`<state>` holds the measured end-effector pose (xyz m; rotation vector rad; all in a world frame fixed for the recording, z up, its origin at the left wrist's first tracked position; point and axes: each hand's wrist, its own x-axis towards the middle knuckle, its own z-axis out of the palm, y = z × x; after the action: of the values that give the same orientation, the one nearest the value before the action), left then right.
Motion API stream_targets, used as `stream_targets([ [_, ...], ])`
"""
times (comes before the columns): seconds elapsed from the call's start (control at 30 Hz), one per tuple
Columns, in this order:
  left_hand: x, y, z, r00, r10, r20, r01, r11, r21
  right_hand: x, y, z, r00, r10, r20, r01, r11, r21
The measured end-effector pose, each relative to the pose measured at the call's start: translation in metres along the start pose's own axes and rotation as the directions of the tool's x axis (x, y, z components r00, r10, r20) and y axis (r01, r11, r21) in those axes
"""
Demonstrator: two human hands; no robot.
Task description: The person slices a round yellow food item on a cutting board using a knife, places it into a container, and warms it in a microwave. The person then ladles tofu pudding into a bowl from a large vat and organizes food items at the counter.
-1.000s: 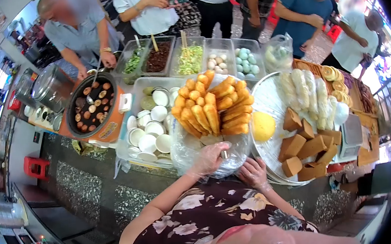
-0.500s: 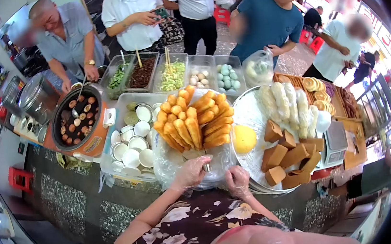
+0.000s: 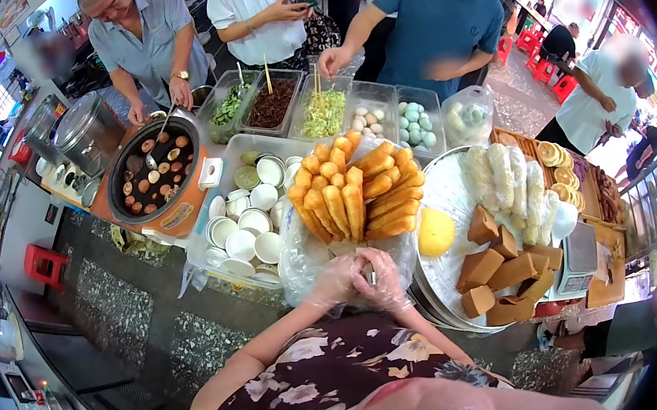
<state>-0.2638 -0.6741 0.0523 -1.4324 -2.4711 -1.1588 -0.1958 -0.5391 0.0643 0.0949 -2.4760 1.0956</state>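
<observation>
My left hand (image 3: 336, 281) and my right hand (image 3: 386, 278) both wear clear plastic gloves and meet in front of my body. Their fingers are closed together around a small shiny metal piece (image 3: 370, 278), mostly hidden, so its kind does not show. Just beyond them, golden fried dough sticks (image 3: 348, 203) stand stacked on a tray lined with a clear plastic bag (image 3: 298, 277). To the right, a yellow round item (image 3: 435, 231) and brown blocks (image 3: 512, 269) lie on a large round tray (image 3: 442, 299).
A tub of small white cups (image 3: 239, 235) stands left of the dough sticks. Farther left is a pot of eggs in dark liquid (image 3: 155, 172). Bins of greens (image 3: 235, 106), shredded vegetable (image 3: 324, 112) and eggs (image 3: 414, 126) line the back. Several people stand beyond.
My right hand has come over to my left, and both now close around the metal piece. A person in blue has reached an arm toward the shredded vegetable bin. The view has shifted slightly.
</observation>
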Motion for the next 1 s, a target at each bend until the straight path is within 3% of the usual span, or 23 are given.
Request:
stream_targets([
  [0.1,0.001,-0.003,-0.001,0.987,-0.06,0.149,0.061,0.998,-0.005,0.002,-0.013,-0.016,0.998,0.02,0.064,-0.01,0.989,-0.147],
  [0.17,-0.002,-0.008,0.007,0.995,-0.022,0.096,0.023,1.0,-0.013,0.003,-0.017,-0.025,0.998,0.03,0.058,-0.02,0.984,-0.177],
  [0.23,-0.005,-0.014,0.014,0.999,0.023,0.046,-0.022,1.0,-0.021,-0.001,-0.013,-0.037,0.974,0.075,0.216,-0.006,0.953,-0.302],
  [0.37,-0.003,-0.015,0.016,0.999,0.026,-0.032,-0.027,0.998,-0.05,-0.023,0.01,-0.049,0.976,-0.164,0.141,0.208,0.887,-0.412],
  [0.43,-0.005,-0.018,0.022,0.997,0.059,-0.043,-0.061,0.997,-0.048,-0.031,0.011,-0.051,0.986,-0.132,0.103,0.163,0.896,-0.413],
  [0.5,-0.004,-0.018,0.019,0.999,0.032,0.005,-0.031,0.994,-0.104,-0.043,0.013,-0.055,0.965,-0.162,0.205,0.238,0.868,-0.436],
  [0.57,-0.004,-0.014,0.015,0.998,0.051,0.029,-0.047,0.99,-0.133,-0.052,0.015,-0.057,0.955,-0.262,0.141,0.297,0.856,-0.422],
  [0.83,0.002,-0.012,0.011,0.997,0.025,0.071,-0.017,0.994,-0.105,-0.086,0.035,-0.058,0.958,-0.276,0.078,0.284,0.875,-0.392],
  [0.97,0.006,-0.005,0.006,0.997,-0.002,0.077,0.012,0.992,-0.125,-0.094,0.046,-0.05,0.975,-0.183,0.125,0.221,0.847,-0.484],
  [1.0,0.007,-0.005,0.008,0.997,0.008,0.082,0.003,0.991,-0.132,-0.094,0.046,-0.048,0.985,-0.14,0.104,0.172,0.884,-0.435],
])
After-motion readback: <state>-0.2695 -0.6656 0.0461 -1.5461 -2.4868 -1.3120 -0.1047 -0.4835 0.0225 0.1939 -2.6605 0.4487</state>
